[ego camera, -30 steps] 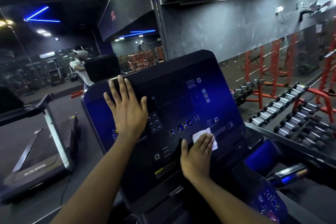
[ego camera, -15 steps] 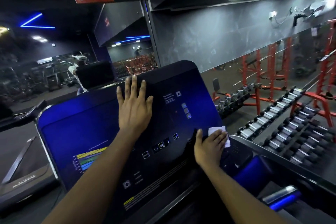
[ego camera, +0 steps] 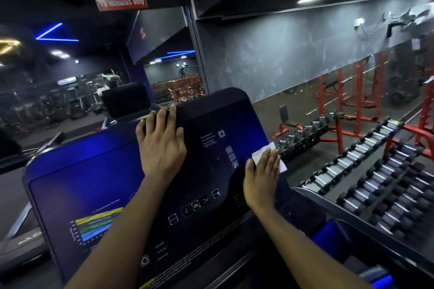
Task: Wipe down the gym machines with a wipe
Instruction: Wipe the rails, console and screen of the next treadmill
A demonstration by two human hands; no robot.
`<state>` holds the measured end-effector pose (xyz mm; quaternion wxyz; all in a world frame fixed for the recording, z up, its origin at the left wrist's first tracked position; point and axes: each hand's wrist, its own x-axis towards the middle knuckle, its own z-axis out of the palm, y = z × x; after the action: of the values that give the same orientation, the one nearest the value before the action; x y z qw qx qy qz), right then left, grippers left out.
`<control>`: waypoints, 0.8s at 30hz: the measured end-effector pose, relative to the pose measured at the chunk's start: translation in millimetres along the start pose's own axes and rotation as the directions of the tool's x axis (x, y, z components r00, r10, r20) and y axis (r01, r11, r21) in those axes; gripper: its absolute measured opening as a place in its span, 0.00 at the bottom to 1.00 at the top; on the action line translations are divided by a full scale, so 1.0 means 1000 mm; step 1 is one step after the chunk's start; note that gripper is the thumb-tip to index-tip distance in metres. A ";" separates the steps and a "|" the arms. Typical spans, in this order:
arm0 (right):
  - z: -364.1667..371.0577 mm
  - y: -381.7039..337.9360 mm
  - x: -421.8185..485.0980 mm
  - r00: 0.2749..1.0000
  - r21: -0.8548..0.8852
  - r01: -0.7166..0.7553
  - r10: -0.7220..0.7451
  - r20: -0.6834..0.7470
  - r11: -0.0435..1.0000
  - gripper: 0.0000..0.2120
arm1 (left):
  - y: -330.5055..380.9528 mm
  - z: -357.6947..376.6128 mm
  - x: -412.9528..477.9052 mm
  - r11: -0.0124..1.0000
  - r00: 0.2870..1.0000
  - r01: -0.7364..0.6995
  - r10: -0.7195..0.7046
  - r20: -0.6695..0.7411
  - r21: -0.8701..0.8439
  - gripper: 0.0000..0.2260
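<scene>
Treadmill console [ego camera: 112,185] is lit: graph at its lower left, OK key [ego camera: 195,205] low centre.

Left hand [ego camera: 162,148] lies flat on the console's upper middle. Its fingers are straight with the tips at the top edge, holding nothing, so it looks like a brace.

Right hand [ego camera: 260,178] is at the console's right edge, fingers straight, palm pressing the white wipe [ego camera: 261,151] onto the panel. The wipe is pinned, not gripped. Its corners stick out past the fingertips and over the edge.

Risks as I see them:
- Wipe is held by friction only. A stroke past the right edge likely drops it toward the dumbbell rack [ego camera: 375,171] side.
- Panel appears live, so a pass over the keys could trigger an input.
- A wet wipe could push liquid into the key seams.
</scene>
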<state>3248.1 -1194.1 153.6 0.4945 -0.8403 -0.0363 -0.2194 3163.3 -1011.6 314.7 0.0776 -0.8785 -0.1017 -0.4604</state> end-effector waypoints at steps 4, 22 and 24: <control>0.007 -0.034 -0.054 0.960 -0.005 0.263 -0.261 0.097 0.965 0.36 | 0.005 -0.001 0.007 1.000 1.000 0.029 -0.029 0.011 0.012 0.24; -0.001 -0.073 -0.001 0.697 -0.101 0.708 -0.669 0.259 0.699 0.33 | -0.006 0.002 0.025 0.997 1.000 0.007 -0.007 0.004 -0.073 0.16; -0.003 -0.089 0.037 0.793 -0.115 0.603 -0.577 0.198 0.789 0.32 | -0.007 0.003 0.024 0.998 1.000 -0.002 0.002 0.000 -0.056 0.16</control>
<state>3255.9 -1157.5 242.1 0.3222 -0.8403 -0.3159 -0.3003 3177.4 -1001.9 333.5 0.0534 -0.8804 -0.0877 -0.4629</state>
